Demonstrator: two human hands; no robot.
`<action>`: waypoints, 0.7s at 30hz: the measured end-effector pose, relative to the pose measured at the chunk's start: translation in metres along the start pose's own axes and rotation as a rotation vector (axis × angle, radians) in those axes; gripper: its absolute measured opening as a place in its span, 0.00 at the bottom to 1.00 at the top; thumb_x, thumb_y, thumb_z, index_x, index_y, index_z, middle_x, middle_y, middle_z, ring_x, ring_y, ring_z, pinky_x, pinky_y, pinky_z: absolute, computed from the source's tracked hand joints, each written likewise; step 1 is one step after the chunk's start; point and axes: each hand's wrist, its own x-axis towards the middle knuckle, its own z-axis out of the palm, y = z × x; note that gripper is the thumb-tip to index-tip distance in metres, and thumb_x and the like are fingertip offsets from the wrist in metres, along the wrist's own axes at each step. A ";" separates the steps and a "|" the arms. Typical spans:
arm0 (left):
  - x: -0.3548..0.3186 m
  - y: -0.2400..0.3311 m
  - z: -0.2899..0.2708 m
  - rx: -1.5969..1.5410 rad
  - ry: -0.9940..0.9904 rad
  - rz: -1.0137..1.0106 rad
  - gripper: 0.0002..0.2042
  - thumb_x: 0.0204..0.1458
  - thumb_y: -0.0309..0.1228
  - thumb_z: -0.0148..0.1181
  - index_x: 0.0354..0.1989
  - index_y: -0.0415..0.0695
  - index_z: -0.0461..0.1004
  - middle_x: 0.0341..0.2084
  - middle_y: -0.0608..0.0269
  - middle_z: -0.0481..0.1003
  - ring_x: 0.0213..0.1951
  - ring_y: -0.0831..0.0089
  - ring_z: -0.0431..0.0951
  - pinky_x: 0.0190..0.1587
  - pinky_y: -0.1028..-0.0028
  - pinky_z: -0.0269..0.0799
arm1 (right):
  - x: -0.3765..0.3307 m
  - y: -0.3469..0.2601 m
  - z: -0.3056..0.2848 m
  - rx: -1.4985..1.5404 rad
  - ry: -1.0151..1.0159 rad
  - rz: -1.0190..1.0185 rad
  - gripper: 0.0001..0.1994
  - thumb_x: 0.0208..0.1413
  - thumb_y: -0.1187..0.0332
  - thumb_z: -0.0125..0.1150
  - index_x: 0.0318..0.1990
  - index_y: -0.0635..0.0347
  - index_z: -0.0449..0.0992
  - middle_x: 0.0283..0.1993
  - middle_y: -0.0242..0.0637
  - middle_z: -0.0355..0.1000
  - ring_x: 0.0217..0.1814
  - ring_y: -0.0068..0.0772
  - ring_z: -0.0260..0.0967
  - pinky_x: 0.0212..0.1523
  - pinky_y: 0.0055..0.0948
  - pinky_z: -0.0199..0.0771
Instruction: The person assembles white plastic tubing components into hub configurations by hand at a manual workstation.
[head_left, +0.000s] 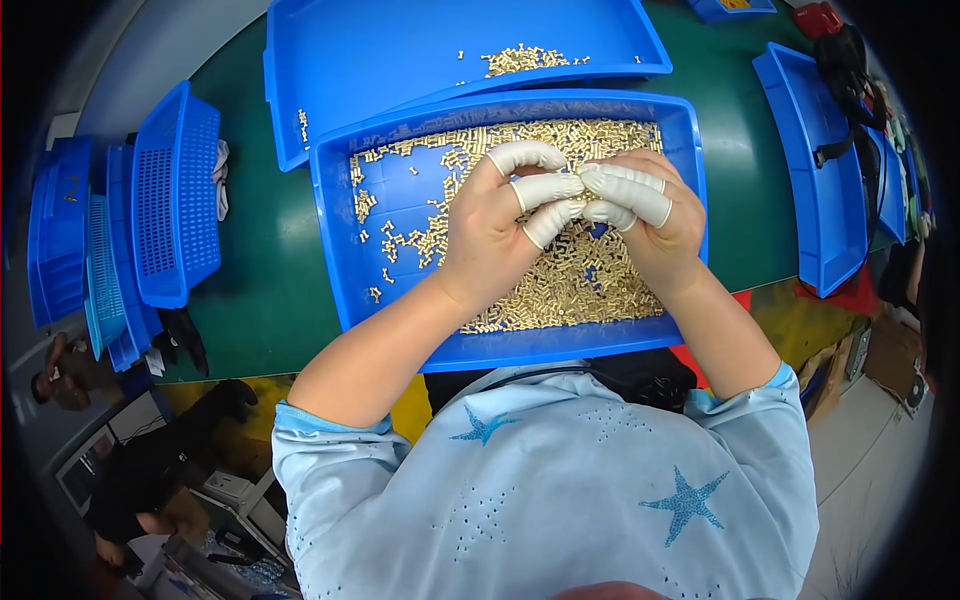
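Note:
Both my hands meet over a blue plastic tray (335,240) strewn with small brass-coloured metal parts (560,290), each narrow in the middle with wider ends. White finger cots cover several fingertips. My left hand (495,225) has its thumb and fingers pinched toward the right ones. My right hand (660,215) is closed the same way, its fingertips touching those of the left. A small brass-coloured part (583,190) seems to show between them, mostly hidden by the fingers. Loose parts lie thickest under and right of my hands, thinner at the tray's left.
Behind stands another blue tray (400,50) with a small heap of brass parts (525,60). Blue perforated baskets (178,200) are at the left of the green table (250,320). A blue tray (815,170) with dark cables beside it stands at the right. People sit at the lower left.

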 end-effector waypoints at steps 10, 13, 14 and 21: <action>0.001 0.000 -0.001 -0.010 -0.027 -0.056 0.10 0.42 0.24 0.66 0.35 0.45 0.78 0.40 0.59 0.70 0.40 0.68 0.74 0.41 0.73 0.73 | 0.002 -0.002 -0.001 -0.035 0.007 -0.022 0.13 0.38 0.68 0.67 0.36 0.56 0.79 0.35 0.36 0.76 0.36 0.38 0.74 0.38 0.32 0.72; 0.000 -0.001 -0.002 0.002 -0.050 -0.047 0.10 0.43 0.24 0.66 0.36 0.45 0.77 0.42 0.59 0.70 0.43 0.67 0.73 0.43 0.72 0.72 | 0.003 -0.003 -0.002 -0.028 0.001 -0.014 0.13 0.38 0.68 0.68 0.36 0.57 0.79 0.36 0.37 0.76 0.37 0.38 0.74 0.39 0.32 0.72; 0.000 0.000 -0.001 -0.003 -0.047 -0.045 0.10 0.43 0.24 0.66 0.36 0.45 0.77 0.41 0.59 0.70 0.43 0.67 0.73 0.43 0.72 0.72 | 0.003 -0.003 -0.003 -0.024 -0.005 -0.008 0.14 0.38 0.68 0.68 0.36 0.57 0.79 0.36 0.37 0.76 0.38 0.39 0.74 0.40 0.32 0.72; 0.001 -0.002 0.000 0.012 -0.019 -0.021 0.11 0.42 0.26 0.66 0.36 0.47 0.78 0.39 0.61 0.71 0.38 0.68 0.74 0.39 0.74 0.73 | 0.004 -0.001 -0.003 -0.007 0.000 -0.011 0.14 0.36 0.67 0.69 0.35 0.55 0.79 0.38 0.36 0.76 0.41 0.39 0.73 0.43 0.35 0.71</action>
